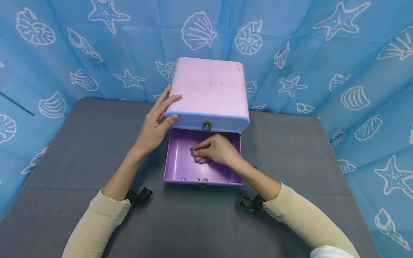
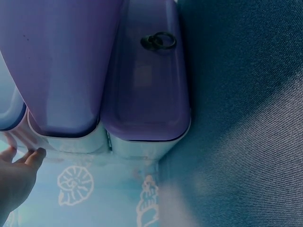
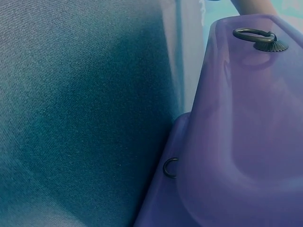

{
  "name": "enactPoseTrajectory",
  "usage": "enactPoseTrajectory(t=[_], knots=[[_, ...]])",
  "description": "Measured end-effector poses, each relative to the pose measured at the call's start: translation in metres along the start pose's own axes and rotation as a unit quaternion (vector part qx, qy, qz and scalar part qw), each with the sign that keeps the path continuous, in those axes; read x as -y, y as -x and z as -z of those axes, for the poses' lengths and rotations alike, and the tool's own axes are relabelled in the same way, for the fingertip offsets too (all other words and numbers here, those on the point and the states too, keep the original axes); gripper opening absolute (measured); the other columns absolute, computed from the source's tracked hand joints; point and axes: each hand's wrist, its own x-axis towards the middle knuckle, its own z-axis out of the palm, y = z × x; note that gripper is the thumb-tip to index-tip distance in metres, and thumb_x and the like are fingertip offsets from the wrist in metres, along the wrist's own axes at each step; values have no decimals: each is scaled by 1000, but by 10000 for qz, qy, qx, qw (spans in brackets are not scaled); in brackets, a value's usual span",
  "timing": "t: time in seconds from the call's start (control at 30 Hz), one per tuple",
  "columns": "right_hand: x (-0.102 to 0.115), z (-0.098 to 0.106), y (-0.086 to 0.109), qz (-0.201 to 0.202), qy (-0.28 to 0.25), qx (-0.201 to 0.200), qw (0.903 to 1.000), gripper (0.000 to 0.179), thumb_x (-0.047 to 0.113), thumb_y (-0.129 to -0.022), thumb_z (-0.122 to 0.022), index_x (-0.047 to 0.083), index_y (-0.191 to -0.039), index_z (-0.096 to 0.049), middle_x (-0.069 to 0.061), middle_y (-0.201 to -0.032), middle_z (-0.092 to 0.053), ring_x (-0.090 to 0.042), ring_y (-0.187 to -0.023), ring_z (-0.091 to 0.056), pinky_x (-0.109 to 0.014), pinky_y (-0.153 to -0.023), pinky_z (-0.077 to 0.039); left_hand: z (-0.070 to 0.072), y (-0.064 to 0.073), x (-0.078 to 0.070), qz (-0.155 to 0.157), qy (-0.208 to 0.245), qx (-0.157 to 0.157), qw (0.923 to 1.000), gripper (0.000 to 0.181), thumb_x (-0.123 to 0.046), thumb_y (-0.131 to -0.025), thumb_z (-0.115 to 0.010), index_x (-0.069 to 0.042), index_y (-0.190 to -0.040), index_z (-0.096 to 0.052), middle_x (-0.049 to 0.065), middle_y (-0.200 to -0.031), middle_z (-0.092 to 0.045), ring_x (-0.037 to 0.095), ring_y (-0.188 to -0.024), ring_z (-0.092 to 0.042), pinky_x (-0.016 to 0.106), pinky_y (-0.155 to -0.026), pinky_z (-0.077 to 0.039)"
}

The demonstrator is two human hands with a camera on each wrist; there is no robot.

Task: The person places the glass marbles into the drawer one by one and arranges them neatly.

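In the head view, a small drawer cabinet (image 1: 208,86) with a pink top and blue upper front stands at the back of the table. Its purple drawer (image 1: 177,161) is pulled out. My left hand (image 1: 155,127) rests against the cabinet's left side, fingers on the side and top edge, thumb at the front corner. Inside the drawer, my right hand (image 1: 217,149) pinches a small greenish marble (image 1: 193,152) between thumb and fingertips. Several similar marbles (image 1: 184,178) lie along the drawer's front wall. The left wrist view shows the left hand (image 2: 19,177) beside the cabinet.
Under the open drawer, a lower purple drawer (image 2: 147,85) with a ring pull (image 2: 163,40) is closed. Another ring pull (image 3: 253,35) hangs on the open drawer's front. The grey table (image 1: 206,222) extends around the cabinet, and a blue shell-print curtain (image 1: 138,46) hangs behind it.
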Motion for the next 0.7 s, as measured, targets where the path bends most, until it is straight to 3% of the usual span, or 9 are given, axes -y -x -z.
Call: enactPoseTrajectory(t=[0.4, 0.7], knots=[[1, -1, 2, -59, -107, -8, 9999, 18, 3, -91, -71, -1, -108, -76, -13, -81, -75, -20, -70, -73, -34, -69, -61, 0, 1, -1, 36, -65, 7, 10000, 46, -16, -101, -58, -12, -147, -50, -7, -164, -18, 14, -149, -21, 38, -116, -32], [5, 4, 12, 271, -186, -131, 9994, 15, 7, -91, -73, 1, -104, -77, -11, -82, -76, -25, -74, -74, -37, -71, -61, 0, 1, -1, -33, -74, -26, 10000, 46, -16, -101, -58, -12, -146, -51, -6, -164, -19, 14, -149, -21, 36, -117, -31]])
